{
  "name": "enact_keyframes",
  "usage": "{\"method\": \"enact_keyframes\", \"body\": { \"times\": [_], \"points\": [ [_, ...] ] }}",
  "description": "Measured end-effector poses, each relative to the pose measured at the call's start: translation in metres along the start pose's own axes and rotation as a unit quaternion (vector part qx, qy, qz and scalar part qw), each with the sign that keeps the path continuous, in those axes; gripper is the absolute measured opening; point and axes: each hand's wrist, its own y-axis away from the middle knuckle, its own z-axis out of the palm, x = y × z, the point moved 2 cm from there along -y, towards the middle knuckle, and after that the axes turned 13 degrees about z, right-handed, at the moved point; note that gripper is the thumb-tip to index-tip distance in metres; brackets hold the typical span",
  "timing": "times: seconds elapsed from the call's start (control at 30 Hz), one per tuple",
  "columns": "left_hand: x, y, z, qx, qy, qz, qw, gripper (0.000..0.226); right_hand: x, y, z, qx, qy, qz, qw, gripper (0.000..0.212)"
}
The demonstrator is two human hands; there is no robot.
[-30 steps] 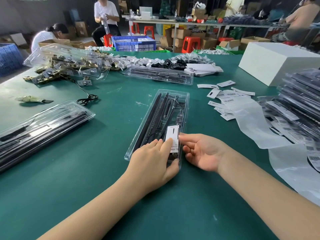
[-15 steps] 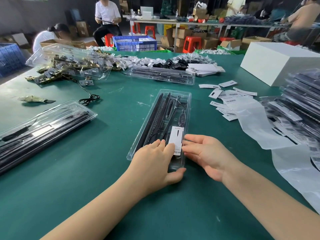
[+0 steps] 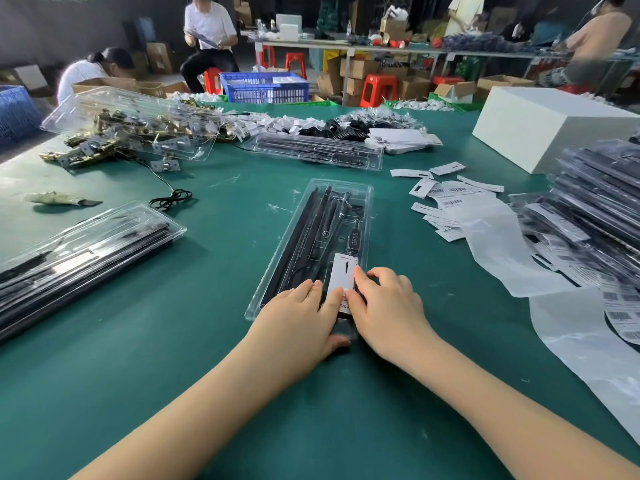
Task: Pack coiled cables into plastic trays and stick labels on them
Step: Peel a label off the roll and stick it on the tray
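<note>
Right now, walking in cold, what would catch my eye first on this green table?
Probably the two hands at the centre: the left hand and right hand press a white label onto the near end of a clear plastic tray of black cables. To the right, loose labels lie scattered beside a tall stack of packed trays.

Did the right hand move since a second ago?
Yes. The right hand slid left, from beside the clear tray onto the white label, close to the left hand.
</note>
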Motion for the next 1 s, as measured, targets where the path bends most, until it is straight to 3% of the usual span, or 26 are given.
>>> {"method": "enact_keyframes", "body": {
  "times": [0.13, 0.17, 0.23, 0.3, 0.33, 0.4, 0.47, 0.6, 0.67, 0.73, 0.8, 0.87, 0.9, 0.93, 1.0],
  "points": [
    [0.015, -0.017, 0.002, -0.013, -0.007, -0.071, 0.997, 0.076, 0.001, -0.012, -0.013, -0.060, -0.147, 0.047, 0.986, 0.055],
    [0.018, -0.019, 0.000, -0.002, -0.019, -0.089, 0.996, 0.075, 0.000, -0.015, -0.016, -0.082, -0.173, 0.069, 0.979, 0.049],
    [0.019, -0.017, -0.006, 0.076, -0.037, -0.115, 0.990, 0.071, -0.003, -0.020, -0.019, -0.148, -0.257, 0.123, 0.947, 0.021],
    [0.019, -0.011, -0.009, 0.187, -0.005, -0.101, 0.977, 0.060, -0.008, -0.023, -0.017, -0.204, -0.327, 0.167, 0.907, 0.020],
    [0.019, -0.009, -0.011, 0.244, 0.010, -0.086, 0.966, 0.054, -0.010, -0.025, -0.015, -0.210, -0.338, 0.177, 0.900, 0.021],
    [0.019, -0.007, -0.015, 0.304, 0.004, -0.094, 0.948, 0.051, -0.015, -0.030, -0.013, -0.166, -0.300, 0.173, 0.923, 0.027],
    [0.019, -0.006, -0.018, 0.320, -0.003, -0.114, 0.940, 0.050, -0.017, -0.032, -0.012, -0.136, -0.294, 0.178, 0.929, 0.031],
    [0.018, -0.006, -0.012, 0.299, -0.003, -0.115, 0.947, 0.047, -0.016, -0.040, -0.008, -0.255, -0.409, 0.225, 0.846, 0.043],
    [0.019, -0.005, -0.012, 0.271, 0.023, -0.116, 0.955, 0.049, -0.015, -0.040, -0.007, -0.260, -0.396, 0.191, 0.860, 0.033],
    [0.013, -0.002, -0.011, 0.239, 0.104, -0.134, 0.956, 0.059, -0.013, -0.041, -0.006, -0.195, -0.331, 0.142, 0.912, 0.032],
    [-0.004, 0.003, -0.006, 0.213, 0.222, -0.167, 0.937, 0.070, -0.010, -0.039, -0.004, -0.143, -0.334, 0.113, 0.925, 0.034],
    [-0.024, 0.012, 0.000, 0.251, 0.310, -0.229, 0.888, 0.068, -0.005, -0.037, -0.004, -0.150, -0.401, 0.107, 0.897, 0.038],
    [-0.032, 0.015, 0.000, 0.270, 0.385, -0.280, 0.837, 0.075, -0.003, -0.035, -0.004, -0.167, -0.440, 0.102, 0.876, 0.041],
    [-0.038, 0.017, 0.001, 0.276, 0.488, -0.329, 0.760, 0.084, 0.000, -0.032, -0.005, -0.185, -0.478, 0.092, 0.854, 0.041],
    [-0.045, 0.013, -0.003, 0.264, 0.709, -0.352, 0.551, 0.080, 0.005, -0.028, -0.009, -0.196, -0.514, 0.058, 0.833, 0.036]
  ]
}}
